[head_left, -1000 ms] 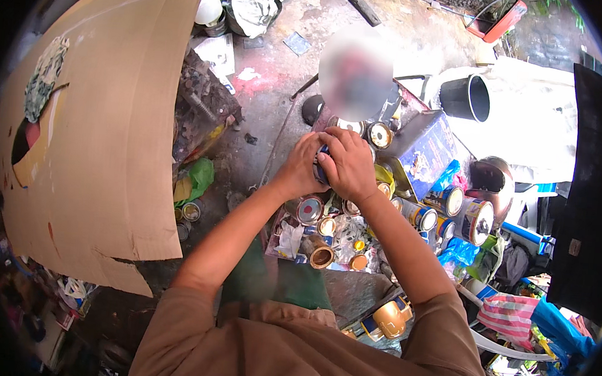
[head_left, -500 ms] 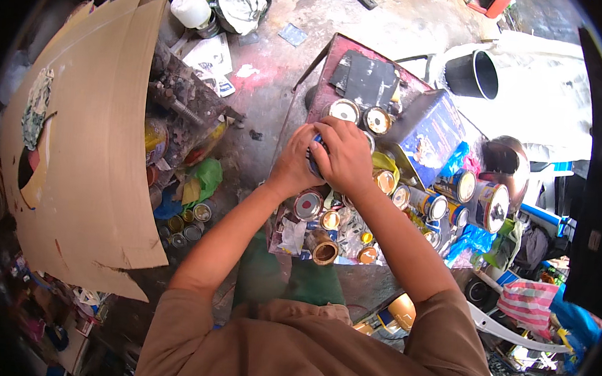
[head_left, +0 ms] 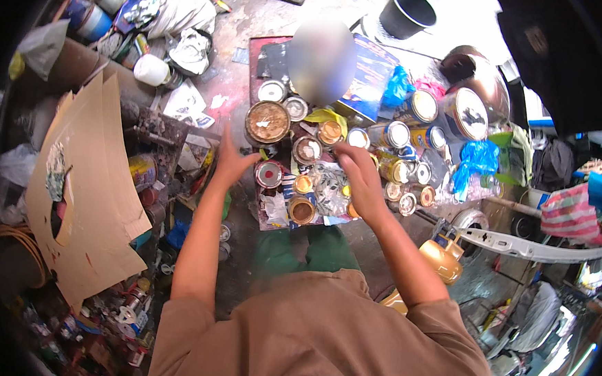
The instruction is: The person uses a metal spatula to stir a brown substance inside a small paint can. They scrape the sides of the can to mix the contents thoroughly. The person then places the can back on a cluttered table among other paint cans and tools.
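A large round paint can with a brown-stained lid (head_left: pixel 268 122) stands among smaller cans on the low table. Beside its near left side my left hand (head_left: pixel 231 162) is open, thumb and fingers apart, holding nothing. My right hand (head_left: pixel 362 179) hovers at the right of the smaller cans, its fingers stretched out with nothing in them. Between the hands stand a can with a whitish, stained lid (head_left: pixel 307 150), a can with a red dot on its lid (head_left: pixel 269 174) and an open brown jar (head_left: pixel 301 211). A gold-lidded can (head_left: pixel 330 132) sits close to my right fingertips.
A blue box (head_left: pixel 368 75) stands at the table's back, partly behind a blurred patch. Several paint cans, one a large can (head_left: pixel 467 114), and a blue plastic bag (head_left: pixel 476 168) lie rightward. Cardboard sheets (head_left: pixel 83 195) lean at left. A black bucket (head_left: pixel 408 14) is at the far side.
My hands were together on a can; now they are apart, the left to its left and the right lower right. The large brown-lidded can is now uncovered. The view has shifted.
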Available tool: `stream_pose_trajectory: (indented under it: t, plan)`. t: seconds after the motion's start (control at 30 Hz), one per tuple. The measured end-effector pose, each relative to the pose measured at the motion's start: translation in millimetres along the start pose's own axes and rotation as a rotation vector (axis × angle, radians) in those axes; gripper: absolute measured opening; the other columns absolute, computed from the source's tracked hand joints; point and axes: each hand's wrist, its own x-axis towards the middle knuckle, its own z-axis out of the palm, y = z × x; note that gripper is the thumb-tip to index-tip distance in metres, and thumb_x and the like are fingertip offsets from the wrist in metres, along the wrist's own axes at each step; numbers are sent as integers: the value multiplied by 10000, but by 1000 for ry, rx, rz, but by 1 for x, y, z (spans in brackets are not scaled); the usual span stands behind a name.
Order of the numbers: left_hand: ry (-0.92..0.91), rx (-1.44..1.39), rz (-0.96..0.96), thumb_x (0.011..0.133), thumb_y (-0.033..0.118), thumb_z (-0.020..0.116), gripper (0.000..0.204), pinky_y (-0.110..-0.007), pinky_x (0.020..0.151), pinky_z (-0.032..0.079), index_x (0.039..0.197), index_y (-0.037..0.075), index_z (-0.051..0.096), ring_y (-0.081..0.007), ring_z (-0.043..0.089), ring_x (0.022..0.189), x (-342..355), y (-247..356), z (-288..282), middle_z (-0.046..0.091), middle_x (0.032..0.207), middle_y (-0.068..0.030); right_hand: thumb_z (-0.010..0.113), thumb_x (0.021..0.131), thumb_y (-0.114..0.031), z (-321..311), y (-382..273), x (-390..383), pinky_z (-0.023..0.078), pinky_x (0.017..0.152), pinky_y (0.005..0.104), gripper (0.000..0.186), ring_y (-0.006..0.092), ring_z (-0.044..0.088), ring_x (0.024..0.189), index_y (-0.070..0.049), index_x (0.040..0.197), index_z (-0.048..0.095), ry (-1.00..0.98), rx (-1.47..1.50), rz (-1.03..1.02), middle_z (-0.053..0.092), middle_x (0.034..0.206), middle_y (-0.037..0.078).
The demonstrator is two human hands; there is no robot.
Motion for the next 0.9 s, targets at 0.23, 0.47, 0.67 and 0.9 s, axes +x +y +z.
stream_pose_trajectory:
  t: [0.23,0.47,0.67,0.9]
  plan:
    - [423,-270,-323,956,192,700,734,-428,1183,313,1540,-29,315,-332,409,1424,-157,-12,5,392,1557,-228,491,1033,-388,6,193,-162,490,794,355,323,132,597,897,-139,1177,637,374,770,989,624,972,-13]
    - [195,-76,-305,1005,158,617,521,-411,1098,407,1456,-34,440,-308,496,1317,-261,18,30,484,1419,-215,504,1017,-353,22,216,-155,450,723,307,288,90,537,790,-169,1197,633,424,934,984,572,902,-48]
    - [106,23,-318,1014,167,592,480,-401,1058,437,1446,-6,473,-296,511,1284,-260,37,30,474,1389,-205,577,945,-339,25,223,-149,433,654,300,267,113,538,777,-139,1104,656,490,942,1036,576,910,-17]
    - [8,75,-184,1013,149,581,434,-386,1063,431,1412,-2,505,-279,519,1262,-230,74,36,494,1375,-174,532,1006,-335,23,226,-152,443,717,304,220,75,543,784,-165,1066,658,446,936,1024,599,890,-65]
